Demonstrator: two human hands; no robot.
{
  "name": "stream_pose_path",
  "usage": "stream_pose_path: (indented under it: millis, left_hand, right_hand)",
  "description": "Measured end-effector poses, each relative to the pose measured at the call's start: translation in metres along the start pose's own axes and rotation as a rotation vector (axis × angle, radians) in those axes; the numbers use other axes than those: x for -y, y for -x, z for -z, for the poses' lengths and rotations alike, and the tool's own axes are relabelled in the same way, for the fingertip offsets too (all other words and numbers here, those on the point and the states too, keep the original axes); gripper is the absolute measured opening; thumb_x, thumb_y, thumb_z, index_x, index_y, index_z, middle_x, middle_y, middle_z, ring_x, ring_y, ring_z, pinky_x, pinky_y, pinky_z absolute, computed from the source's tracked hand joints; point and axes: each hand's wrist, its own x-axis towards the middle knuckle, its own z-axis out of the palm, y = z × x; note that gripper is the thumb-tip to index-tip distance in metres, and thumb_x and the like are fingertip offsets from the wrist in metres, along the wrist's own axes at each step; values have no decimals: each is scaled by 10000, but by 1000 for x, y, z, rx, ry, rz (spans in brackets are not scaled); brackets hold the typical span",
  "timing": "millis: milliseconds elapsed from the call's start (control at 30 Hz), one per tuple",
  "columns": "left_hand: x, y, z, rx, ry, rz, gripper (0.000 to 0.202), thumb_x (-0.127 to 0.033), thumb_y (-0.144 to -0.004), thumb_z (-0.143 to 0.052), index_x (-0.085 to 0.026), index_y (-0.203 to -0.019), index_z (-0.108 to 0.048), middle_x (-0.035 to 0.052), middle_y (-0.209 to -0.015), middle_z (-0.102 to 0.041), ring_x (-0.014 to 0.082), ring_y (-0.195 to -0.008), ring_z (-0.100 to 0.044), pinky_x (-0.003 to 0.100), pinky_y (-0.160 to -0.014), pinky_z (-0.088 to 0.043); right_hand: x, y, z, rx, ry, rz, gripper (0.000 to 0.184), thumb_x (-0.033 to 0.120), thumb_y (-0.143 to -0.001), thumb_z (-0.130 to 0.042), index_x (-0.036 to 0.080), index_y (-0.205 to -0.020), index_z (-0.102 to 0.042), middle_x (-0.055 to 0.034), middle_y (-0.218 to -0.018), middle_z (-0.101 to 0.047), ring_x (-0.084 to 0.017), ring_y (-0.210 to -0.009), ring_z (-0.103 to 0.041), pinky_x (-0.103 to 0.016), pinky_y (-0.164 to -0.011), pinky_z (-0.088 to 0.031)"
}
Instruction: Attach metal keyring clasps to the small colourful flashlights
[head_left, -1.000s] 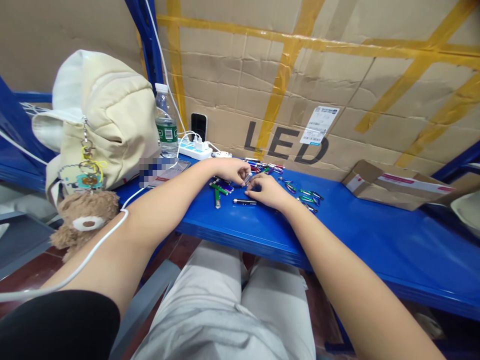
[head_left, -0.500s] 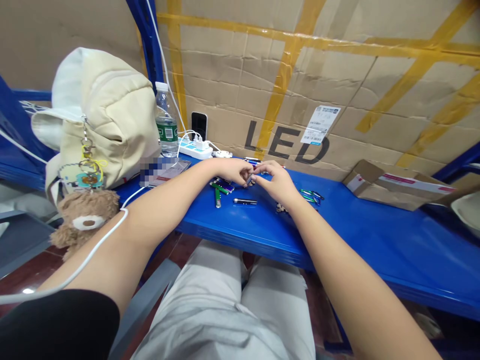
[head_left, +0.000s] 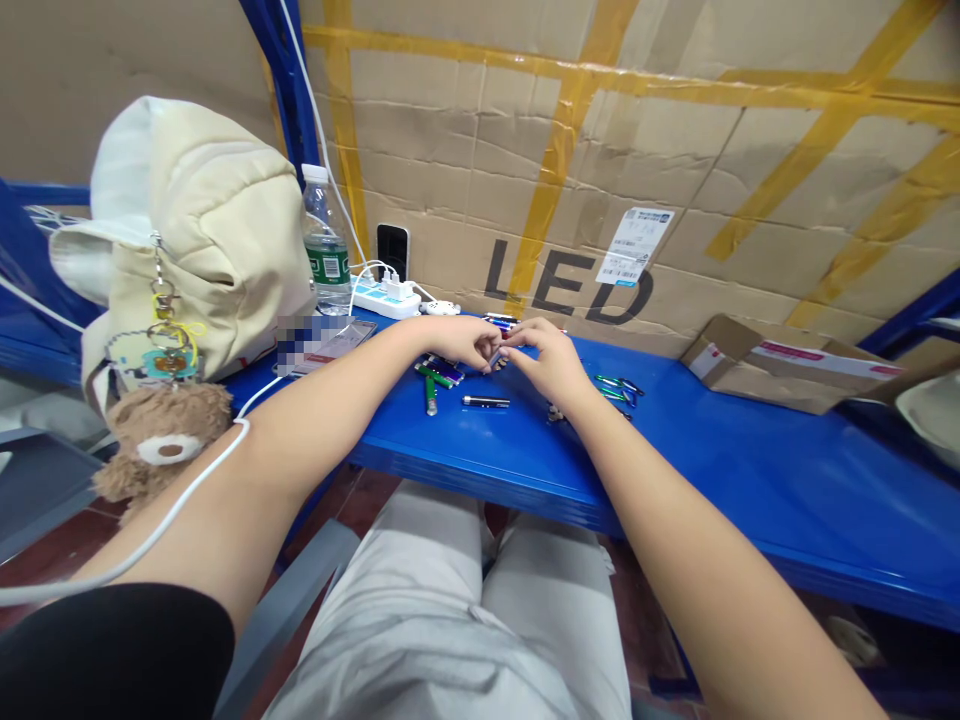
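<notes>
Close together over the blue table [head_left: 480, 455], my two hands meet at one small silvery piece [head_left: 496, 354], too small to name. My left hand [head_left: 474, 342] has its fingers curled round one side of it. From the other side my right hand [head_left: 551, 362] pinches it between thumb and forefinger. Just below lies a slim black tube with silver ends [head_left: 486, 402], like a penlight. Green tubes [head_left: 430, 394] and purple ones lie beside my left hand. Under my right wrist are small pale metallic bits [head_left: 555, 412], partly hidden. Further right rest several slim green and black pieces [head_left: 619, 388].
A cream backpack [head_left: 217, 220] with a teddy-bear charm [head_left: 169, 440] stands left, beside a water bottle [head_left: 328, 250]. Behind are a power strip [head_left: 386, 297] and a phone [head_left: 393, 250]. An open cardboard box [head_left: 787, 375] sits right. A white cable [head_left: 180, 505] crosses my left arm.
The whole view has shifted slightly, so things sit a little further left. Both hands stay together at the small silvery piece, with only slight finger movement.
</notes>
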Motion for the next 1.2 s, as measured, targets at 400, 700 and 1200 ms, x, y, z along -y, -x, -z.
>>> stream_pose_path:
  millis: [400,700,1200]
  left_hand:
    - [-2,3,0,37,153,4,257,-277,-716,-620,-174,-928,-516,63,-1027,-694,152,-925,-646,248,-765,-467]
    - [2,1,-2,20,128,2,274,-301,-719,-625,-176,-941,-523,65,-1015,-693,158,-916,-638,259,-759,-461]
    - [-3,0,-4,1,123,-16,250,-291,-719,-612,-165,-920,-533,54,-969,-687,149,-893,-634,246,-757,-461]
  right_hand:
    - [-56,13,49,37,311,-366,217,239,-816,-581,160,-973,-708,-112,-1009,-687,-239,-934,-622,-398,-879,-472]
    - [-89,7,27,322,536,-326,265,129,-806,-521,215,-952,-725,-83,-1093,-698,-234,-1018,-621,-385,-926,-456]
    - [-36,5,30,22,-4,-309,180,224,-802,-588,175,-939,-694,-71,-950,-720,-202,-855,-667,-385,-822,-528]
